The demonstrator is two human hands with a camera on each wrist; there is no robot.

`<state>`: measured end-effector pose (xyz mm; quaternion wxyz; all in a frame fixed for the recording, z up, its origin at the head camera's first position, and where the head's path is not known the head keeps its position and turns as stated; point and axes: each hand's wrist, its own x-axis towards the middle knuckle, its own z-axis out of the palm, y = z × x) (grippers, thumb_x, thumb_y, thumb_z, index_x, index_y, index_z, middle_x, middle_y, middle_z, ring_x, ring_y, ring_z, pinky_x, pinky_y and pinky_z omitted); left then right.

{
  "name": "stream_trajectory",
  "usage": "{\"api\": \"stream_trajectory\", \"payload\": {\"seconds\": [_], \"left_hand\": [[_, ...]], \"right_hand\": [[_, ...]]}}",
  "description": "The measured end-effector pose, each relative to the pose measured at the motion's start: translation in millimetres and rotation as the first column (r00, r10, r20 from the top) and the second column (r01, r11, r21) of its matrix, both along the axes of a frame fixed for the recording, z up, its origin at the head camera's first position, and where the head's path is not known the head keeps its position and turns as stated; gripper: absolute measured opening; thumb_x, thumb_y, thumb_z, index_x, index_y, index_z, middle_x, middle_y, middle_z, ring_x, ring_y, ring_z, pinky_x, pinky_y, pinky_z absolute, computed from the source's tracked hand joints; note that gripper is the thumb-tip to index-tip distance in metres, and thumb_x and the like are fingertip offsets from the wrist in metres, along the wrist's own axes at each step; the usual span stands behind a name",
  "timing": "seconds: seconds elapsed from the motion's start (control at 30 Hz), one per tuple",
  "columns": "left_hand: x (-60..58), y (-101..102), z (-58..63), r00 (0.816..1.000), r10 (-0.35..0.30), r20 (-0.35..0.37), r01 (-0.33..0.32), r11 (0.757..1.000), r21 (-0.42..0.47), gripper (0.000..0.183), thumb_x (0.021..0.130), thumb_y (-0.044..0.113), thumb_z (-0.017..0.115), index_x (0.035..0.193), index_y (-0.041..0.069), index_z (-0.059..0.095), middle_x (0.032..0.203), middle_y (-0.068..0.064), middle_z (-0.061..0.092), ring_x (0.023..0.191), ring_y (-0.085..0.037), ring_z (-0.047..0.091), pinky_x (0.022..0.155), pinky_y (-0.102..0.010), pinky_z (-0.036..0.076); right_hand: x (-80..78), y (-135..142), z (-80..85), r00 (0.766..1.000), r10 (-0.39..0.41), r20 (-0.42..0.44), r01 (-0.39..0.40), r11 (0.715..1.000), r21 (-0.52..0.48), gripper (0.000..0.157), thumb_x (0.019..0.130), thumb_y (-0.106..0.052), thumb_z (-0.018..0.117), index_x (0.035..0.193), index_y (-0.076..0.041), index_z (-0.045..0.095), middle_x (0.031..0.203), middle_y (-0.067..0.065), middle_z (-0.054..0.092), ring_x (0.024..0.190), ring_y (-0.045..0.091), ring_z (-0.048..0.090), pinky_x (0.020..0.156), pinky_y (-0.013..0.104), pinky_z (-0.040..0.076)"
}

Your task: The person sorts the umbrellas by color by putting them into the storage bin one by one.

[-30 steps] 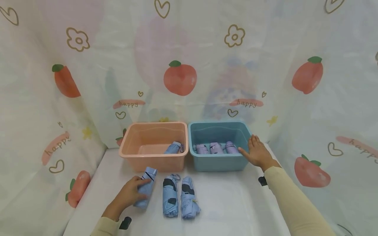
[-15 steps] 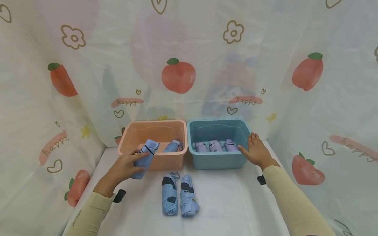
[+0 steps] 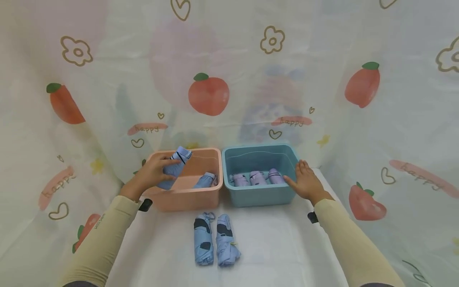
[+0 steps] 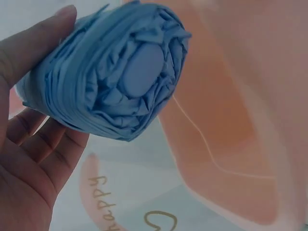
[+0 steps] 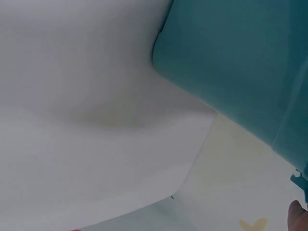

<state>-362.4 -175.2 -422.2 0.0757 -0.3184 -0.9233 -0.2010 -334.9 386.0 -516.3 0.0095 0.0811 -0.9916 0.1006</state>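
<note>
My left hand grips a folded blue umbrella around its middle, tilted over the left part of the orange bin. In the left wrist view, the rolled end of this umbrella faces the camera, thumb on one side and fingers on the other. Another blue umbrella lies inside that bin. My right hand has its fingers straight, at the right rim of the teal bin. Three purple umbrellas lie in the teal bin.
Two more folded blue umbrellas, a left one and a right one, lie side by side on the white table in front of the bins. A fruit-printed curtain stands close behind and on both sides.
My left hand has lifted the blue umbrella from the table, forward and up to over the orange bin. The right hand has stayed by the teal bin. The head view has shifted slightly.
</note>
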Motion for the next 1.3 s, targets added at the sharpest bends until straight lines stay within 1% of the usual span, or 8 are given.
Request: {"api": "stream_trajectory", "payload": {"seconds": [0.2, 0.57, 0.7, 0.8, 1.03, 1.17, 1.23, 1.3], "left_hand": [[-28.8, -2, -3.0, 0.983, 0.135, 0.122, -0.122, 0.986, -0.109, 0.060, 0.075, 0.019, 0.086, 0.131, 0.020, 0.065, 0.133, -0.017, 0.054, 0.109, -0.034, 0.056, 0.079, -0.049, 0.054], [-68.7, 5, -21.2, 0.973, 0.127, 0.192, -0.057, 0.941, -0.334, 0.054, 0.075, 0.022, 0.085, 0.126, 0.028, 0.068, 0.122, -0.003, 0.064, 0.094, -0.019, 0.061, 0.068, -0.035, 0.053], [-78.9, 8, -32.3, 0.936, 0.156, 0.315, -0.067, 0.959, -0.276, 0.052, 0.075, 0.010, 0.082, 0.124, 0.025, 0.069, 0.116, 0.001, 0.065, 0.080, -0.017, 0.057, 0.054, -0.028, 0.046], [-73.0, 9, -30.5, 0.900, 0.167, 0.403, -0.084, 0.973, -0.215, 0.055, 0.076, 0.003, 0.080, 0.126, 0.020, 0.067, 0.122, -0.001, 0.063, 0.077, -0.017, 0.054, 0.050, -0.027, 0.042], [-59.6, 4, -31.5, 0.777, 0.288, 0.560, -0.165, 0.951, -0.260, 0.053, 0.080, 0.003, 0.077, 0.130, 0.015, 0.060, 0.128, -0.008, 0.050, 0.077, -0.022, 0.047, 0.052, -0.033, 0.042], [-77.8, -3, -55.5, 0.782, 0.280, 0.556, -0.144, 0.950, -0.276, 0.050, 0.075, 0.015, 0.085, 0.123, 0.018, 0.068, 0.130, -0.005, 0.056, 0.100, -0.022, 0.051, 0.068, -0.030, 0.047], [-88.3, -7, -69.6, 0.814, 0.238, 0.530, -0.088, 0.952, -0.293, 0.049, 0.074, 0.019, 0.086, 0.121, 0.016, 0.070, 0.130, -0.009, 0.058, 0.106, -0.021, 0.052, 0.070, -0.028, 0.048], [-91.9, -10, -76.5, 0.820, 0.206, 0.534, -0.045, 0.953, -0.299, 0.049, 0.075, 0.020, 0.086, 0.121, 0.012, 0.071, 0.130, -0.013, 0.058, 0.097, -0.021, 0.056, 0.065, -0.027, 0.048]], "right_hand": [[-1.6, -8, 1.1, 1.000, 0.013, -0.005, -0.013, 1.000, 0.006, 0.097, 0.098, -0.062, 0.035, 0.146, 0.019, 0.011, 0.156, 0.032, -0.001, 0.144, 0.044, -0.003, 0.115, 0.054, 0.004], [-4.4, -13, 5.8, 0.999, 0.027, -0.039, -0.026, 0.999, 0.024, 0.095, 0.099, -0.061, 0.034, 0.146, 0.018, 0.012, 0.156, 0.032, -0.001, 0.144, 0.043, -0.004, 0.115, 0.054, 0.003], [-6.2, -14, 6.3, 0.999, 0.023, -0.046, -0.022, 0.999, 0.024, 0.097, 0.098, -0.063, 0.033, 0.147, 0.018, 0.011, 0.156, 0.031, 0.000, 0.144, 0.043, -0.004, 0.115, 0.054, 0.004], [-8.6, -17, 4.4, 0.999, 0.020, -0.048, -0.019, 1.000, 0.017, 0.097, 0.098, -0.063, 0.033, 0.147, 0.017, 0.012, 0.157, 0.030, 0.000, 0.145, 0.041, -0.005, 0.115, 0.053, 0.004], [-9.6, -28, 3.0, 0.998, 0.032, -0.048, -0.032, 0.999, 0.004, 0.099, 0.096, -0.068, 0.030, 0.148, 0.015, 0.013, 0.158, 0.028, -0.001, 0.145, 0.040, -0.005, 0.115, 0.053, 0.004], [-11.0, -33, 3.6, 0.998, 0.035, -0.055, -0.034, 0.999, 0.016, 0.100, 0.095, -0.069, 0.027, 0.149, 0.015, 0.013, 0.158, 0.028, 0.000, 0.145, 0.040, -0.004, 0.115, 0.053, 0.006], [-12.1, -36, 3.5, 0.998, 0.044, -0.056, -0.043, 0.999, 0.020, 0.102, 0.095, -0.071, 0.025, 0.148, 0.015, 0.012, 0.157, 0.029, 0.000, 0.145, 0.040, -0.004, 0.115, 0.053, 0.007], [-13.4, -38, 2.9, 0.997, 0.052, -0.055, -0.050, 0.998, 0.021, 0.103, 0.094, -0.072, 0.023, 0.149, 0.014, 0.012, 0.158, 0.028, 0.000, 0.145, 0.040, -0.004, 0.115, 0.053, 0.007]]}}
